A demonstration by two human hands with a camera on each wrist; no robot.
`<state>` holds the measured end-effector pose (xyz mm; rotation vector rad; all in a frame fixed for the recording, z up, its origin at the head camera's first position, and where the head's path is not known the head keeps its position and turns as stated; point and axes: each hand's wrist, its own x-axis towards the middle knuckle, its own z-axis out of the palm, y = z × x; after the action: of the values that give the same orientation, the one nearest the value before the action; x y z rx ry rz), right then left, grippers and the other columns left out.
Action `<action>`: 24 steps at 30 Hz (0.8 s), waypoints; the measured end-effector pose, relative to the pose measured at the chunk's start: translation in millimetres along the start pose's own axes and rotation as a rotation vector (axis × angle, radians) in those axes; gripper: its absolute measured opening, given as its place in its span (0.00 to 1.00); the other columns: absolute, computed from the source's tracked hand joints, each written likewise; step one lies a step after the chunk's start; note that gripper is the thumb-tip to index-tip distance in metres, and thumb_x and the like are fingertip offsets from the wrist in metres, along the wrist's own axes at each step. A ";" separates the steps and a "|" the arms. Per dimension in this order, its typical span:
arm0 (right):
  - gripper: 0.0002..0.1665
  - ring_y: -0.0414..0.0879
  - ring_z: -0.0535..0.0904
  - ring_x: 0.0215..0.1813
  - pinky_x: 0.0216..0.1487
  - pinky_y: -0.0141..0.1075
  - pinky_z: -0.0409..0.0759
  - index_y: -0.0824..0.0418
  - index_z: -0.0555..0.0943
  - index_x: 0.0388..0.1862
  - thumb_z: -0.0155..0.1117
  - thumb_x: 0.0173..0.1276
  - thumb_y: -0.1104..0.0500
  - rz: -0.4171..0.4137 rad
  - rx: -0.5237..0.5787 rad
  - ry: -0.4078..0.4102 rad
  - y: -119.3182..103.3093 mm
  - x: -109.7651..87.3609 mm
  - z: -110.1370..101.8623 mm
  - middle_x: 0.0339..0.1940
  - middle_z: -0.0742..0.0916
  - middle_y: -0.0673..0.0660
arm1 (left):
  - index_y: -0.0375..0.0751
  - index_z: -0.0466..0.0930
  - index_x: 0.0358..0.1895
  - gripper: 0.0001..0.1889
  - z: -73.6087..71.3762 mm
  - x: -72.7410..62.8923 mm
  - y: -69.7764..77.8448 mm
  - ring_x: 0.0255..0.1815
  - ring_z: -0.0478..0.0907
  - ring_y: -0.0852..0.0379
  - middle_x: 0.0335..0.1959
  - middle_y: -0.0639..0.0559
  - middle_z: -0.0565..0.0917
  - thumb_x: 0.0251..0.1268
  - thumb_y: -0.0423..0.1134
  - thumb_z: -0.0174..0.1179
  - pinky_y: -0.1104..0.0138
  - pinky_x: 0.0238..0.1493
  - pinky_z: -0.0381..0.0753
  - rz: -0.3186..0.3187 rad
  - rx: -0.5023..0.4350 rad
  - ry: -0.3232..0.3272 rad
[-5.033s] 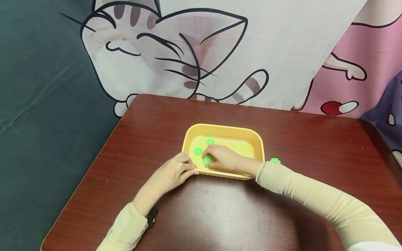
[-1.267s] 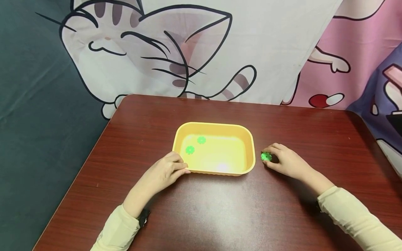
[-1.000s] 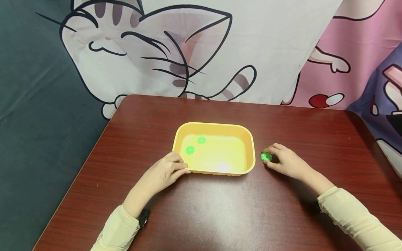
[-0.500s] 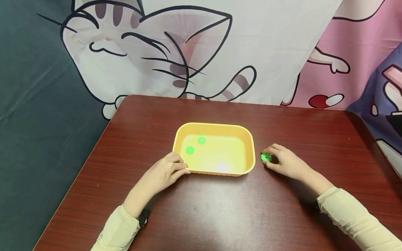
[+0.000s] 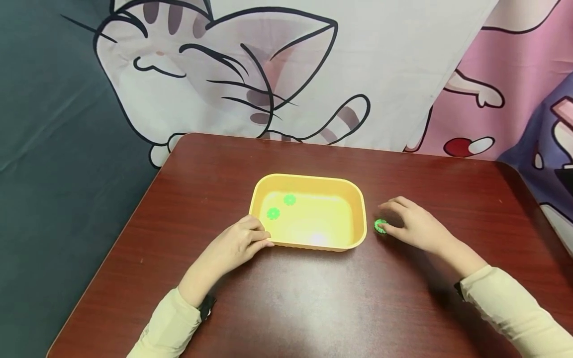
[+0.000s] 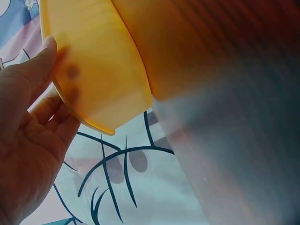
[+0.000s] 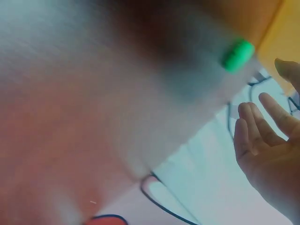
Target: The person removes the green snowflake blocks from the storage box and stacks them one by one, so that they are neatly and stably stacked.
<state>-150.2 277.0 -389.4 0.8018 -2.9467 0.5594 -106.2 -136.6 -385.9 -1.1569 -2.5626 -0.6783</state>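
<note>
My left hand (image 5: 243, 238) grips the near left corner of a yellow plastic tub (image 5: 353, 243); the left wrist view has its thumb on the rim (image 6: 55, 79). Inside, two flat green flower-shaped discs (image 5: 273, 214) lie towards the left end. On the table just right of the tub sits a small stack of such green discs (image 5: 380, 226), thick from the side in the right wrist view. Over it is my right hand (image 5: 416, 226), thumb and fingers spread. In the right wrist view, that hand (image 7: 272, 145) is apart from the green stack (image 7: 238, 55).
A dark red-brown wooden table (image 5: 313, 298) carries the tub and discs. Behind its far edge hangs a cloth (image 5: 394, 59) printed with a cartoon cat. A dark green-grey cloth (image 5: 53, 199) is at the left.
Five seconds ago my right hand was at a third disc in the tub. It then held green discs on the table, and has now let go and lifted slightly. Left hand keeps its grip.
</note>
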 end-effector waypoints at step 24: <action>0.26 0.45 0.77 0.50 0.51 0.40 0.76 0.57 0.77 0.54 0.69 0.59 0.49 -0.339 0.043 -0.174 -116.7 133.0 -27.1 0.49 0.80 0.50 | 0.47 0.81 0.25 0.06 -1.0 -4.0 -1.4 0.32 0.69 0.60 0.25 0.56 0.73 0.58 0.39 0.65 0.75 0.33 0.72 0.021 0.040 -0.002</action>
<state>-209.0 128.6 -308.2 1.3832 -2.8545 0.5535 -104.6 -140.5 -387.1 -1.1709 -2.5497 -0.6185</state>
